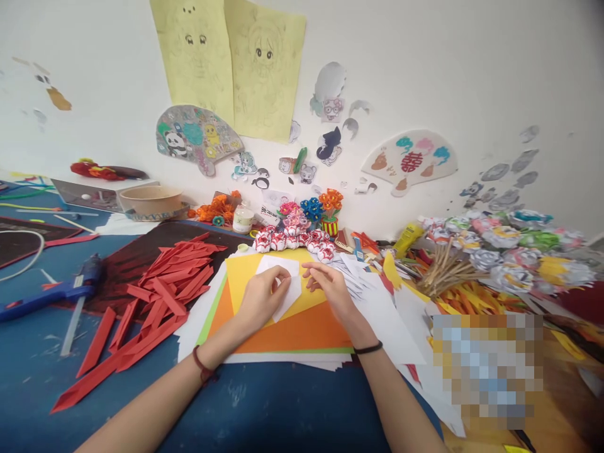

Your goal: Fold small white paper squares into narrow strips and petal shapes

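Observation:
A small piece of white paper (pixel 294 290) lies over a yellow sheet (pixel 240 277) on a stack of coloured paper. My left hand (pixel 263 294), fingers curled and thumb pressed in, pinches the left side of this white paper. Just right of it, my right hand (pixel 329 288) has its fingers apart and pointing at the paper, with nothing visible between them. An orange sheet (pixel 297 328) shows under the yellow one, above green and white sheets. Behind the stack sit several red-and-white paper flowers (pixel 292 241).
Folded red paper strips (pixel 160 299) are heaped on the left, beside a blue glue gun (pixel 70 290). Bunched paper flowers on sticks (pixel 504 251) lie at right, near a yellow bottle (pixel 408 240). A bowl (pixel 151 202) and white jar (pixel 243 218) stand by the wall.

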Tool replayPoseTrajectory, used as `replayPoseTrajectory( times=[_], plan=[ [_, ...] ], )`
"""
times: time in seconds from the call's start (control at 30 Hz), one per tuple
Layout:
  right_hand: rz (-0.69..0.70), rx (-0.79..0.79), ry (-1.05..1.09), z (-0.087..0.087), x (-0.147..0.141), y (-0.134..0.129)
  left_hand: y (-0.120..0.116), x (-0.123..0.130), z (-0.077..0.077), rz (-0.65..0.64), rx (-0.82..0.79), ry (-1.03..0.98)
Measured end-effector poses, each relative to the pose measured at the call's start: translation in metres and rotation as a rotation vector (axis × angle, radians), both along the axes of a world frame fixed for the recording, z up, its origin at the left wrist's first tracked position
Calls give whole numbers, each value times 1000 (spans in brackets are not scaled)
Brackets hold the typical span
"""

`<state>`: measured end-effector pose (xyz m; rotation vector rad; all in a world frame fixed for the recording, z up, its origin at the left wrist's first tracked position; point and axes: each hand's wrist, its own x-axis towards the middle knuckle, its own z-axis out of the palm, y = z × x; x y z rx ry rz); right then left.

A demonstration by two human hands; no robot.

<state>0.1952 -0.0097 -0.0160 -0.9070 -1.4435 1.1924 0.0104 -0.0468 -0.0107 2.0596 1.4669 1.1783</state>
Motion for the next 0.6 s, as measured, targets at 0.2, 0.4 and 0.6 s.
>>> replayPoseTrajectory(
  times=[0.2,0.4,0.6],
  plan=[
    [1,-77,-37,0,0,0,3,-1,1,17,-39,-77],
    [87,-35,-196,-5,-6,-4,3,-2,-1,-17,-5,-77],
    [168,-47,-177,-8,-11,-8,2,0,-4,44,66,-21]
  ],
)
